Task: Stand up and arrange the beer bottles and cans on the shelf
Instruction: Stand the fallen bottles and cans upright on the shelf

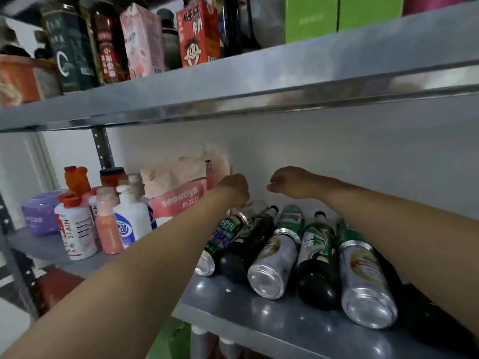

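- Cans (274, 260) and bottles (318, 260) lie on their sides, side by side on the shelf (259, 314), bases toward the camera.
- Left hand (233, 189) hangs just above the leftmost cans' far ends; its fingers point down and are hidden, so I cannot tell its grip.
- Right hand (290, 182) hovers above the row, fingers curled, holding nothing visible.
- Pink pack (178, 195) stands just left of the left hand.
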